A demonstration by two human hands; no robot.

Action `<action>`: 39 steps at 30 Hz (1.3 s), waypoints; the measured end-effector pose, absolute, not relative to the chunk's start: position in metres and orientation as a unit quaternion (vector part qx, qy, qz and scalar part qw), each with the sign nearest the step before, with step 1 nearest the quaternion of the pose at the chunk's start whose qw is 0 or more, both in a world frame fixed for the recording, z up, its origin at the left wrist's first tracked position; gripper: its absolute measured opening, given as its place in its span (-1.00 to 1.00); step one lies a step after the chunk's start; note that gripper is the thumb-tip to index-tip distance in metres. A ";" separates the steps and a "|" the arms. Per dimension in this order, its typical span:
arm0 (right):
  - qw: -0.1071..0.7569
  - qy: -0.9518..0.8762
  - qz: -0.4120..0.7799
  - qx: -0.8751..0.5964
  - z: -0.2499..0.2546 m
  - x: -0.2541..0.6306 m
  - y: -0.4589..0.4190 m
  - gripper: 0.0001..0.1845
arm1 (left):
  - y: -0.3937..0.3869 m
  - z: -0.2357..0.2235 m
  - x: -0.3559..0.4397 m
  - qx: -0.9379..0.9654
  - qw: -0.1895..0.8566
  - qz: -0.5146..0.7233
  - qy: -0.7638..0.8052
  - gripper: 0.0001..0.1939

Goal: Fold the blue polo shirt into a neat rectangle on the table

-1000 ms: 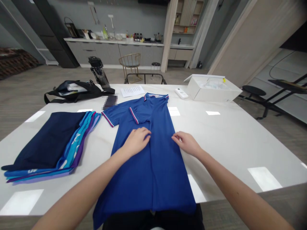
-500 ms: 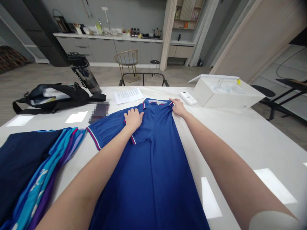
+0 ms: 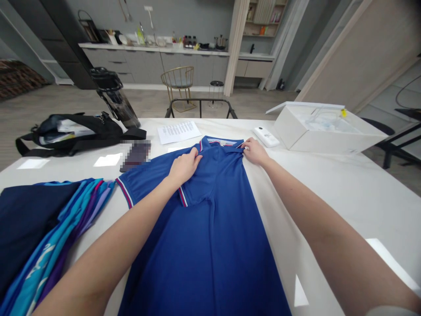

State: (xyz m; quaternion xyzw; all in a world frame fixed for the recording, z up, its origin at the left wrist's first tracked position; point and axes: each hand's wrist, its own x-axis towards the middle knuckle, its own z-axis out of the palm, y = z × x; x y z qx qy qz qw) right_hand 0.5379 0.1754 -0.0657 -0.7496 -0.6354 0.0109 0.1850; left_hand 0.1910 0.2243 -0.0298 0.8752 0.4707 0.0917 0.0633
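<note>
A blue polo shirt (image 3: pixel 230 228) with red-and-white trim on collar and sleeve lies on the white table, its collar at the far end. One side is folded over, so a short sleeve rests across the front and another reaches out to the left. My left hand (image 3: pixel 186 166) has its fingers curled together on the shoulder just left of the collar, gripping the fabric. At the right end of the collar, my right hand (image 3: pixel 255 151) pinches the shirt's edge. Small creases run from that pinch.
A stack of folded clothes (image 3: pixel 36 219) lies at the left. Behind it are a black bag (image 3: pixel 75 131), a dark bottle (image 3: pixel 115 98), a pixelated dark item (image 3: pixel 135 154) and a printed sheet (image 3: pixel 179 131). A white device (image 3: pixel 265 136) and an open white box (image 3: pixel 315 136) stand at the right.
My left hand has slid up toward the collar, its fingers going from spread to curled. My right hand has closed more on the shoulder edge, bunching it. The view has shifted slightly.
</note>
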 end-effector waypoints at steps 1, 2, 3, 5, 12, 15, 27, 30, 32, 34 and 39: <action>0.186 -0.620 0.003 -0.762 -0.063 0.539 0.177 -0.70 | 0.225 -0.026 0.190 0.874 0.060 0.093 0.473 -0.59; 0.189 -0.604 -0.007 -0.774 -0.059 0.539 0.179 -0.67 | 0.225 -0.021 0.190 0.873 0.058 0.098 0.475 -0.60; 0.193 -0.587 -0.016 -0.786 -0.055 0.538 0.182 -0.64 | 0.227 -0.017 0.190 0.871 0.057 0.107 0.476 -0.60; 0.189 -0.549 -0.037 -0.814 -0.047 0.534 0.189 -0.57 | 0.232 -0.012 0.192 0.868 0.049 0.129 0.477 -0.59; 0.107 -0.474 0.014 -0.874 -0.048 0.509 0.203 -0.61 | 0.243 -0.041 0.203 0.863 0.059 0.050 0.499 -0.70; 0.147 -0.452 -0.028 -0.880 -0.048 0.499 0.201 -0.62 | 0.242 -0.053 0.192 0.863 0.052 0.096 0.493 -0.68; 0.183 -0.760 0.067 -0.620 -0.024 0.321 0.232 -0.69 | 0.227 -0.042 0.065 0.804 -0.111 0.085 0.578 -0.71; 0.132 -0.751 0.082 -0.641 -0.030 0.275 0.248 -0.53 | 0.230 -0.039 0.052 0.810 -0.123 0.077 0.568 -0.70; 0.097 -0.735 0.081 -0.666 -0.035 0.258 0.257 -0.50 | 0.237 -0.036 0.053 0.816 -0.125 0.079 0.559 -0.68; 0.077 -0.727 0.082 -0.677 -0.039 0.253 0.264 -0.59 | 0.247 -0.033 0.058 0.824 -0.122 0.078 0.548 -0.67; 0.148 -0.768 0.039 -0.622 -0.041 0.267 0.266 -0.74 | 0.270 -0.028 0.063 0.859 -0.100 0.048 0.499 -0.62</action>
